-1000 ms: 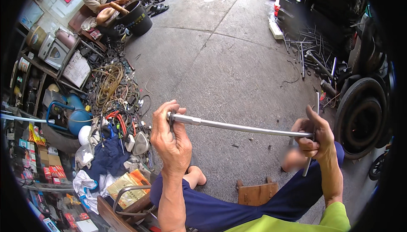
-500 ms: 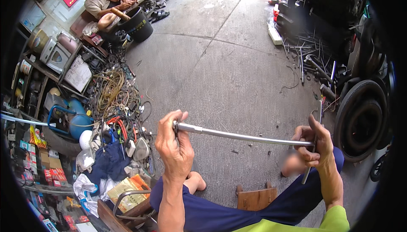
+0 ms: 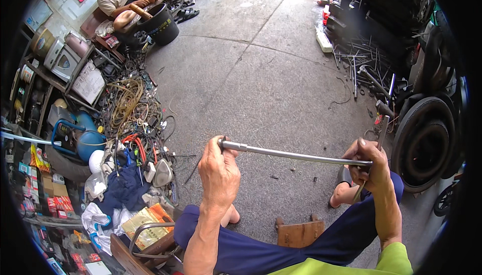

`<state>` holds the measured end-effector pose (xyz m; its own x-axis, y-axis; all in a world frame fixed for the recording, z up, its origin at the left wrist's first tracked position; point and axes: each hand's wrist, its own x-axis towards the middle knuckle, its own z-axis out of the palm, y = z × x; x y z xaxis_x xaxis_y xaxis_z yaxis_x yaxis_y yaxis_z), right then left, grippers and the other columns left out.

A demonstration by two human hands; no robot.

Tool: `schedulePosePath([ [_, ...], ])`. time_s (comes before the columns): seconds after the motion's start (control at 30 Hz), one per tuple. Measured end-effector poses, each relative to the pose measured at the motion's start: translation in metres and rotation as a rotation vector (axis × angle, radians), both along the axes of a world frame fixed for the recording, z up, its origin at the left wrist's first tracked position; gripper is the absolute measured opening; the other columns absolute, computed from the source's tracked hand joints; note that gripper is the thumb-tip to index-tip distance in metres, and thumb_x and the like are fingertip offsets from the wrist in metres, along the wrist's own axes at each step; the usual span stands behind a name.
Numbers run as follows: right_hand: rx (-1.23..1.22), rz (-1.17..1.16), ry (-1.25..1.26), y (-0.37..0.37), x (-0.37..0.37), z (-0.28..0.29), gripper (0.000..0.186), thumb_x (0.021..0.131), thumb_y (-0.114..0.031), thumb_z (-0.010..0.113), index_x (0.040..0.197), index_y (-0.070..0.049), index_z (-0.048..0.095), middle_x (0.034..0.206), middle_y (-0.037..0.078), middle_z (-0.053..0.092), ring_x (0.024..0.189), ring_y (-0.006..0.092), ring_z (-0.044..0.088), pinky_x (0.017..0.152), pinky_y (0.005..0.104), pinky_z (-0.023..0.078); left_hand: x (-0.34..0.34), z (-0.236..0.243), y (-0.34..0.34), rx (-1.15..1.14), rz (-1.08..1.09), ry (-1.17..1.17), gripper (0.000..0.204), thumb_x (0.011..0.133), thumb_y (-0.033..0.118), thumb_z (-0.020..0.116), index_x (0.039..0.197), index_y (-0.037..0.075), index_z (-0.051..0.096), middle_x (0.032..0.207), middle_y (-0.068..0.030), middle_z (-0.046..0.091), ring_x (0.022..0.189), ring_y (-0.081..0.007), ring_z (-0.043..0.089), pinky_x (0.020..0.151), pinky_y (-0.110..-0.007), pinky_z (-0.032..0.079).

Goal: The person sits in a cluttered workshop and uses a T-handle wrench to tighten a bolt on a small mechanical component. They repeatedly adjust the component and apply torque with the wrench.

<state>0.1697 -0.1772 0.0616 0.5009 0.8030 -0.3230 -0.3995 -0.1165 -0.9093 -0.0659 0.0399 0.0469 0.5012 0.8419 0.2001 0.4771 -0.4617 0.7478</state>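
A long silver T-handle wrench (image 3: 296, 156) stretches nearly level between my two hands above the concrete floor. My left hand (image 3: 220, 178) is closed in a pinch round its thicker left end; a small dark part shows at the fingertips, too covered to name. At the other end, my right hand (image 3: 372, 165) grips the wrench where its flat cross bar (image 3: 383, 130) meets the shaft. The bar sticks out above and below my right fingers.
A low wooden stool (image 3: 300, 233) stands between my feet. Tangled cables (image 3: 126, 99) and cloths lie left; a large wheel (image 3: 424, 144) and scattered metal rods (image 3: 354, 71) lie right. Another person (image 3: 118, 4) sits far left by a black bucket (image 3: 163, 25).
My left hand has moved a little right, still pinching the wrench's end. The right hand has rolled, turning the cross bar, and both hands have shifted slightly.
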Motion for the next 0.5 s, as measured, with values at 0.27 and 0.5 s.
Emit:
schedulePosePath([
  [0.27,-0.108,-0.097,-0.153,0.005,-0.008,0.010,0.044,0.091,-0.036,0.064,0.077,0.006,0.064,0.049,0.004,0.052,0.034,0.0059,0.039,0.033,0.0208,0.030,-0.003,-0.009,0.000,-0.022,0.042,0.072,0.014,0.087,-0.002,0.049,0.100,-0.004,0.055,0.079,-0.0157,0.064,0.076,-0.0332,0.066,0.071,-0.044,0.049],
  [0.5,-0.086,-0.069,-0.024,0.008,-0.008,-0.001,0.041,0.091,-0.033,0.064,0.076,0.005,0.064,0.051,0.003,0.051,0.036,0.0067,0.040,0.034,0.0229,0.032,-0.002,-0.011,0.003,0.033,0.056,0.143,0.017,0.086,-0.003,0.048,0.102,-0.005,0.053,0.080,-0.0162,0.065,0.077,-0.0357,0.065,0.070,-0.046,0.049],
])
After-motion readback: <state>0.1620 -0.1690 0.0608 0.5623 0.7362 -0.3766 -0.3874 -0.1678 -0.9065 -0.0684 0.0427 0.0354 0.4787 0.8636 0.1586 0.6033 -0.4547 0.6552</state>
